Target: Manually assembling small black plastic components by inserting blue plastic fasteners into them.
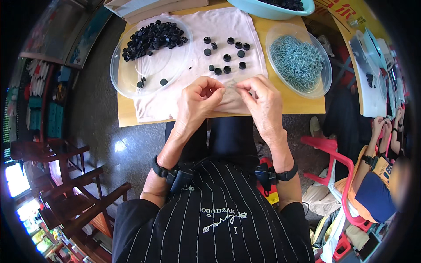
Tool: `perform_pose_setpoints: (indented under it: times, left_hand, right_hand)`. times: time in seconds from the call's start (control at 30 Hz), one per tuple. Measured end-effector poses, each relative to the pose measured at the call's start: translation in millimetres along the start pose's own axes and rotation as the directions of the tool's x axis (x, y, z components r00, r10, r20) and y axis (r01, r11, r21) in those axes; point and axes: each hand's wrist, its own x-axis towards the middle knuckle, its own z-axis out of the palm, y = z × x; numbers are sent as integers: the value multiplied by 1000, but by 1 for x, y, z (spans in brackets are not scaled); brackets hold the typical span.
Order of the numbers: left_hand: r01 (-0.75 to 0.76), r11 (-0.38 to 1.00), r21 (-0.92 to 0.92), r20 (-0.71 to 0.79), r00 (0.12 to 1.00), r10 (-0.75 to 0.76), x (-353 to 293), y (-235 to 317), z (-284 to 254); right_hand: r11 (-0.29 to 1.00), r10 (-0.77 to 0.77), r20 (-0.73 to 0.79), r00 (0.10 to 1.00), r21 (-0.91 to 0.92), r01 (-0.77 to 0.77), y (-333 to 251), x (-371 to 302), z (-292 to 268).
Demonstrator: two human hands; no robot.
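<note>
Over the front of a pale pink cloth (151, 107), my two hands face each other with a small gap between the fingertips. My left hand (201, 101) is closed, thumb and forefinger pinched together. In the same way my right hand (263, 100) pinches thumb against finger. Whatever either pinch holds is too small or hidden to make out. Just beyond them, several small round black caps (227, 58) lie scattered on the cloth, some showing a hollow side. A shallow clear tub (115, 72) at the left carries a heap of black parts (153, 39).
Silvery-blue screws (296, 63) fill a clear round tub (326, 81) on the table's right. At the back are a light-blue basin (276, 11) with black parts and a cardboard box (144, 9). Another person (372, 188) works at a table on the right, near a red chair (346, 162).
</note>
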Motion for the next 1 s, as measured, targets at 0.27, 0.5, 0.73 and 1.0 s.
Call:
perform_pose_setpoints:
  times: [0.27, 0.5, 0.73, 1.0]
  left_hand:
    - [18, 1000, -18, 9, 1000, -18, 0, 0, 1]
    - [-21, 1000, 20, -9, 1000, 21, 0, -6, 0]
    - [-14, 996, 90, -2, 1000, 15, -4, 5, 2]
    - [-44, 992, -119, 113, 992, 57, -20, 38, 11]
  right_hand:
    - [996, -13, -34, 999, -83, 10, 12, 2, -6]
    - [994, 89, 129, 988, 55, -97, 5, -12, -31]
    - [988, -54, 139, 989, -136, 73, 16, -14, -23]
    - [529, 326, 308, 894, 724, -442, 9, -17, -33]
